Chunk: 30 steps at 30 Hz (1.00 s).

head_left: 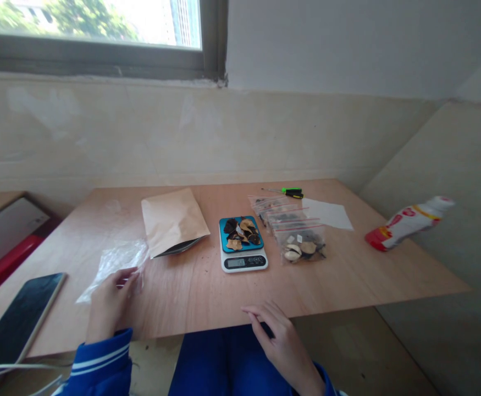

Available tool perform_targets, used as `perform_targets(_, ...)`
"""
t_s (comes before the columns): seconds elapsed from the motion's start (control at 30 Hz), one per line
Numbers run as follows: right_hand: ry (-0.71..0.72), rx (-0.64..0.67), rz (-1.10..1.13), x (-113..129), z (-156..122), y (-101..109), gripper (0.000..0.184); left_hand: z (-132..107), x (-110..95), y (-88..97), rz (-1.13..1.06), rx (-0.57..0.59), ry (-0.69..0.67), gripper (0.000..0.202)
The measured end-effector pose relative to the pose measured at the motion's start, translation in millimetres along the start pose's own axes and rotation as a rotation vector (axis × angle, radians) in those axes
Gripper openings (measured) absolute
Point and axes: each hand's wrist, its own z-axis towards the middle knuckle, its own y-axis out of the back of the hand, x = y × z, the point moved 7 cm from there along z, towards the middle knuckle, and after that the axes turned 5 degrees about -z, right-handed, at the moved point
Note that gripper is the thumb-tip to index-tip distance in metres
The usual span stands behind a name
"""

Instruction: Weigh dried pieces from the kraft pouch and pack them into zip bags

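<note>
My left hand (110, 300) rests on the wooden table (347, 275) with its fingers pinching the edge of a stack of clear plastic bags (116, 261). My right hand (279, 335) hovers at the table's front edge, fingers loosely spread, holding nothing. A small white kitchen scale (243, 259) with a blue top carries a pile of dark and tan dried slices (242, 232). To its left lies an open brown paper pouch (172, 220). To its right lie filled zip bags (300, 242) of the same dried slices.
A white sheet of paper (329, 213) and a green-handled screwdriver (287, 192) lie at the back right. A red and white bottle (407, 221) lies past the table's right side. A dark tablet (17, 319) with white cables sits at the left front corner.
</note>
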Motion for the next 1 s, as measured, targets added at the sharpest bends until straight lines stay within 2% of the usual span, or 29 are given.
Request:
perform_targets(0.07,-0.014,0.011,0.038,4,2,0,0.023,-1,-3,8.3,-0.009,-0.043,0.023,0.033)
perform_targets(0.13,-0.045,0.018,0.098,11,9,-1,0.021,-9,-14,20.4,-0.029,-0.139,0.013,0.035)
perform_targets(0.2,-0.083,0.019,0.182,20,21,-4,0.021,-25,-36,32.7,-0.076,-0.272,-0.028,0.036)
perform_targets(0.3,-0.143,0.033,0.357,39,48,-17,0.022,-57,-77,35.1,-0.253,-0.374,-0.099,0.032)
perform_targets(0.37,-0.19,0.053,0.491,50,66,-30,0.026,-75,-105,23.3,-0.373,-0.338,-0.196,0.025)
perform_targets(0.43,-0.242,0.041,0.618,56,78,-41,0.032,-91,-130,3.9,-0.524,-0.225,-0.33,0.021)
perform_targets(0.5,-0.283,0.009,0.718,55,85,-49,0.036,-101,-145,-16.1,-0.615,-0.122,-0.378,0.019)
perform_targets(0.6,-0.324,-0.014,0.817,39,86,-51,0.035,-111,-153,-37.1,-0.753,-0.031,-0.327,0.015)
perform_targets(0.7,-0.383,-0.039,0.826,6,81,-46,0.039,-115,-155,-45.4,-0.844,0.002,-0.29,0.017)
perform_targets(0.73,-0.407,-0.053,0.807,-7,78,-44,0.04,-115,-154,-45.0,-0.845,-0.028,-0.278,0.017)
perform_targets(0.8,-0.442,-0.049,0.759,-31,74,-40,0.043,-113,-149,-39.5,-0.826,-0.159,-0.261,0.016)
perform_targets(0.87,-0.429,0.035,0.685,-43,72,-38,0.045,-108,-148,-30.2,-0.754,-0.329,-0.277,0.015)
perform_targets(0.93,-0.325,0.145,0.56,-45,77,-31,0.042,-103,-154,-20.7,-0.611,-0.459,-0.331,0.015)
perform_targets(1.0,-0.155,0.167,0.363,-43,89,-13,0.037,-96,-165,-14.8,-0.472,-0.493,-0.398,0.016)
